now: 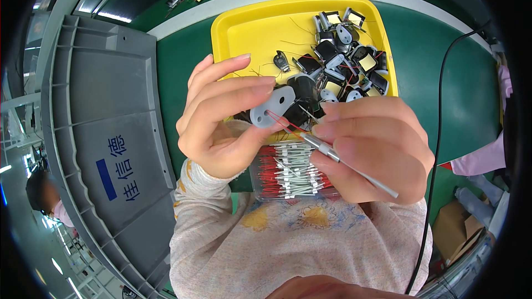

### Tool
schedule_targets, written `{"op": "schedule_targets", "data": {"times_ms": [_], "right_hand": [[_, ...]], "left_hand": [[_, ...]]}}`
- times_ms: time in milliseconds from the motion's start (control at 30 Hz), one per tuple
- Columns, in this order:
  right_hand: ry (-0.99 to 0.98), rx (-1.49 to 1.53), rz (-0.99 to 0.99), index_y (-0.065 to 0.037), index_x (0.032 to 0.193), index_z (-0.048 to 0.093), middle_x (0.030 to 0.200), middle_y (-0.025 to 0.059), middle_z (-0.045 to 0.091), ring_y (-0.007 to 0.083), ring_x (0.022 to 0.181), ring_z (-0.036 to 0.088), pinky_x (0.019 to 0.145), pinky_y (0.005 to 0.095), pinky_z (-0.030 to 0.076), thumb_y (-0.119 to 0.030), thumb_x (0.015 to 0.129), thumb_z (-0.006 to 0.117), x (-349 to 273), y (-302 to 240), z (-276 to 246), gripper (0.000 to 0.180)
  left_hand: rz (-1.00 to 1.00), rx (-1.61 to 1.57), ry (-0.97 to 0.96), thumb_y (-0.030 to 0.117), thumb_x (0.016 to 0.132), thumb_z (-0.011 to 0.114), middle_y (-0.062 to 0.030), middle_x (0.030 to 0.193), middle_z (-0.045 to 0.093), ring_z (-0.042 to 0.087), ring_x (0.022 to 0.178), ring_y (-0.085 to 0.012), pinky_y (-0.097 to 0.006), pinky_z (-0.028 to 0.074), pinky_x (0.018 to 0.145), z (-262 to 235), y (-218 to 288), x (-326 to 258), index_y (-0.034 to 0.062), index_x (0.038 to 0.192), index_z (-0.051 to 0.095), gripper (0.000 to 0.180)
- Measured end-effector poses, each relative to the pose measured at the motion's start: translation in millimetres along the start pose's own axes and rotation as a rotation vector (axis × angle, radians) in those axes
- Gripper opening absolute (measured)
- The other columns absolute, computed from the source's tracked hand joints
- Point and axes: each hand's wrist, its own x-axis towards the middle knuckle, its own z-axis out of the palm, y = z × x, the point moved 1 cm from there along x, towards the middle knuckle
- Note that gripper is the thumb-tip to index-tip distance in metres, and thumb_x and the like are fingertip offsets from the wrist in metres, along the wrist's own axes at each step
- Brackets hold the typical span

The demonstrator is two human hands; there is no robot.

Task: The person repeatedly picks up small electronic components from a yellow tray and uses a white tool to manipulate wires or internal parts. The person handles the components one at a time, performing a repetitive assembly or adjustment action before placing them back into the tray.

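Note:
My left hand (pixel 221 111) pinches a grey oval plastic housing (pixel 275 105) with holes between thumb and fingers, above the near edge of a yellow tray (pixel 244 27). Thin red wires (pixel 281 120) run from one hole toward my right hand (pixel 377 149). That hand is closed around a slender silver pen-like piece (pixel 323 147) at the wires' other end; I cannot tell its exact kind. A thin metal tip (pixel 306 112) also pokes out near its fingertips. Below both hands sits a clear box (pixel 255 185) of red wire leads with white sleeves (pixel 296 171).
Several black and grey housings with wires (pixel 328 52) crowd the tray's right side. A large grey crate (pixel 127 133) stands on the left. A black cable (pixel 439 111) hangs down the right. A cardboard box (pixel 455 227) lies lower right, near another person's pink sleeve (pixel 479 158).

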Motion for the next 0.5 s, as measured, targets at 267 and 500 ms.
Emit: {"op": "schedule_targets", "data": {"times_ms": [267,500], "right_hand": [[-0.032,0.025,0.036,0.003,0.087,0.054,0.076,0.015,0.061,0.0282,0.066,0.062,0.056,0.0315,0.051,0.005,0.054,0.074,0.2,3.5,-5.5,0.039],[-0.009,-0.001,0.0,0.003,0.088,0.053,0.077,0.0149,0.061,0.0268,0.066,0.061,0.055,0.0303,0.051,0.004,0.054,0.075,-5.4,6.0,-2.3,0.04]], "left_hand": [[-0.007,0.041,-0.007,0.006,0.054,0.074,-0.01,0.083,0.066,0.058,0.096,-0.0315,-0.047,0.03,0.094,-1.0,0.6,0.9,0.0038,0.083,0.064,0.031],[-0.025,0.051,-0.032,0.006,0.054,0.075,-0.01,0.084,0.066,0.058,0.096,-0.0312,-0.047,0.029,0.095,-1.2,1.8,1.6,0.0037,0.083,0.064,0.032]]}}
